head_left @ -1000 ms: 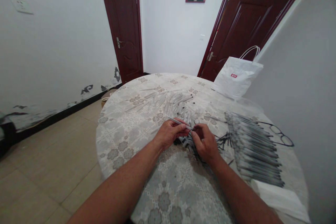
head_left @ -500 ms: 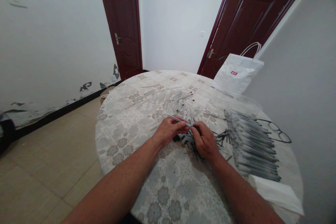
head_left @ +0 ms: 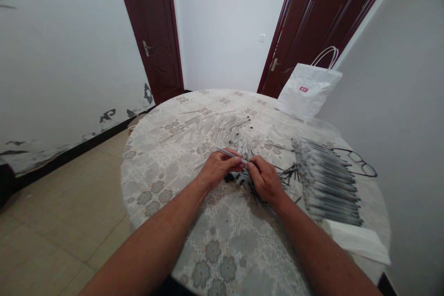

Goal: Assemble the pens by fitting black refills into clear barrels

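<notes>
A slim pale-grey pen [head_left: 225, 151] slants across the middle of the table, held off the cloth. My left hand [head_left: 218, 165] is closed around its barrel, with thumb and fingers pinching it. At its right end, the fingers of my right hand [head_left: 265, 178] are closed, and that tip is hidden between them. Beneath and between both hands lies a heap of dark, thin pen parts [head_left: 247, 180], partly covered. More dark sticks [head_left: 293, 172] lie scattered to the right of my right hand. Just beyond the hands spreads a loose pile of clear pen tubes [head_left: 225, 126].
A thick layer of grey pens [head_left: 329, 185] lies side by side at the right. Near it are eyeglasses [head_left: 364, 166] and a white folded packet [head_left: 357, 243]. A white handled bag [head_left: 312, 88] stands at the back right of the round, cloth-covered table [head_left: 152, 185].
The camera view has shifted slightly, so the whole scene sits a little further left and higher. Both hands keep the same hold on the pen.
</notes>
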### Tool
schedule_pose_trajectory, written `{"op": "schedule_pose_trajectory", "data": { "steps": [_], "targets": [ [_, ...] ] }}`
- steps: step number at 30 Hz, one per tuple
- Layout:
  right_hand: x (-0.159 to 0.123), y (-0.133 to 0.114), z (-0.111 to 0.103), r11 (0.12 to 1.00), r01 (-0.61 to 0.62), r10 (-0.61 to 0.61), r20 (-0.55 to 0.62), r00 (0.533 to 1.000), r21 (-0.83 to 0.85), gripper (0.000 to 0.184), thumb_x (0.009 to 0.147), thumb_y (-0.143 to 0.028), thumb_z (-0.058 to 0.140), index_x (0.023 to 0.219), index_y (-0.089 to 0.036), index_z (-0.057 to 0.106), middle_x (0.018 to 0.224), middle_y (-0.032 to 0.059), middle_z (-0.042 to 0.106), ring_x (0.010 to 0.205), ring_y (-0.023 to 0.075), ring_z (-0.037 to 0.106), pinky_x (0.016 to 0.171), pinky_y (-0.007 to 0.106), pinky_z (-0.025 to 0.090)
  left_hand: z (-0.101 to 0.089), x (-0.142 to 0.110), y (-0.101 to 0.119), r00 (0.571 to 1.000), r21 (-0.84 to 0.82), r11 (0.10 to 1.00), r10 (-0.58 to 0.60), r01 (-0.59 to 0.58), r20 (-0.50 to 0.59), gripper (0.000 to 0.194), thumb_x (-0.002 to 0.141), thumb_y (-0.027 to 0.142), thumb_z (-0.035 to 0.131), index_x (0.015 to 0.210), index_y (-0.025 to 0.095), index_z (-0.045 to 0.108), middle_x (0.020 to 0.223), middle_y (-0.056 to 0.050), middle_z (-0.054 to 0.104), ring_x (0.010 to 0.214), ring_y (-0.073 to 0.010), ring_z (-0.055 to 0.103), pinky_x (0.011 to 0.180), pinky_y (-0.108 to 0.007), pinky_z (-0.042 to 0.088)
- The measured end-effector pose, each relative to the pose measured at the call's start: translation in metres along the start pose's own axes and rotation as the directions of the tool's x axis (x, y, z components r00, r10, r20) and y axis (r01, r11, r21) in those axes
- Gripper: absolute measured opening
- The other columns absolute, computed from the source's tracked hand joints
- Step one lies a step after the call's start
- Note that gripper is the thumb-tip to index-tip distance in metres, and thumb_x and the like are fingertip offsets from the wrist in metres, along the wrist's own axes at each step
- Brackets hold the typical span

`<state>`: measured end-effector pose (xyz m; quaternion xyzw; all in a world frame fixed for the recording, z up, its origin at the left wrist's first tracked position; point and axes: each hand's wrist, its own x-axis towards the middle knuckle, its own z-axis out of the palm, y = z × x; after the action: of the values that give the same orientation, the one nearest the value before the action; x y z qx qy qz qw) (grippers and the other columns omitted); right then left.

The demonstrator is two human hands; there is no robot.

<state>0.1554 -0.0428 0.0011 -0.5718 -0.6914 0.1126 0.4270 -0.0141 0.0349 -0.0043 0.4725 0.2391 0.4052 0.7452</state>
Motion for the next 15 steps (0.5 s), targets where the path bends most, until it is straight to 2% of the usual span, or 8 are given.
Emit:
{"op": "schedule_pose_trajectory", "data": {
  "steps": [5,8,10,12,15],
  "targets": [
    [0.000,0.004,0.000,0.999,0.028,-0.027,0.049,0.998,-0.018,0.030,0.102,-0.037,0.038,0.079,-0.023,0.052,0.067,-0.0016,0.054,0.065,0.0156,0.052,0.063,0.026,0.036,-0.001,-0.002,0.003,1.000,0.106,0.994,-0.002,0.000,0.021,0.035,0.072,0.036,0.081,0.094,0.012,0.068,0.080,-0.007,0.074,0.072,-0.0173,0.072,0.079,-0.035,0.058],
    [0.000,0.005,-0.003,1.000,0.003,-0.003,-0.005,1.000,0.018,0.033,0.102,-0.038,0.038,0.076,-0.023,0.052,0.066,-0.0016,0.055,0.063,0.0151,0.052,0.062,0.026,0.037,-0.001,-0.005,0.016,1.000,0.272,0.962,0.009,-0.011,0.007,0.034,0.077,0.039,0.075,0.096,0.012,0.069,0.081,-0.009,0.074,0.073,-0.0184,0.071,0.075,-0.034,0.058],
    [0.001,0.006,-0.007,0.999,-0.024,0.028,-0.085,0.996,0.048,0.030,0.101,-0.039,0.041,0.081,-0.022,0.056,0.068,-0.0012,0.057,0.065,0.0154,0.053,0.064,0.026,0.039,-0.002,-0.008,0.031,0.998,0.431,0.902,0.058,-0.040,-0.030,0.029,0.080,0.038,0.071,0.093,0.013,0.068,0.079,-0.007,0.073,0.069,-0.0170,0.069,0.068,-0.030,0.056],
    [0.002,0.011,-0.010,0.996,-0.051,0.064,-0.180,0.982,0.078,0.026,0.099,-0.041,0.044,0.088,-0.021,0.058,0.068,-0.0013,0.058,0.066,0.0156,0.054,0.065,0.026,0.040,-0.006,-0.012,0.046,0.993,0.591,0.805,0.105,-0.058,-0.047,0.022,0.081,0.034,0.068,0.089,0.014,0.067,0.068,-0.002,0.069,0.059,-0.0138,0.064,0.059,-0.025,0.051],
    [0.005,0.022,-0.013,0.991,-0.080,0.109,-0.301,0.947,0.107,0.024,0.096,-0.042,0.049,0.095,-0.021,0.058,0.068,-0.0019,0.058,0.064,0.0155,0.055,0.066,0.026,0.042,-0.012,-0.025,0.059,0.999,0.766,0.642,0.053,-0.023,-0.015,0.014,0.083,0.029,0.062,0.086,0.016,0.066,0.066,0.000,0.065,0.058,-0.0141,0.062,0.056,-0.024,0.047]
  ]
}}
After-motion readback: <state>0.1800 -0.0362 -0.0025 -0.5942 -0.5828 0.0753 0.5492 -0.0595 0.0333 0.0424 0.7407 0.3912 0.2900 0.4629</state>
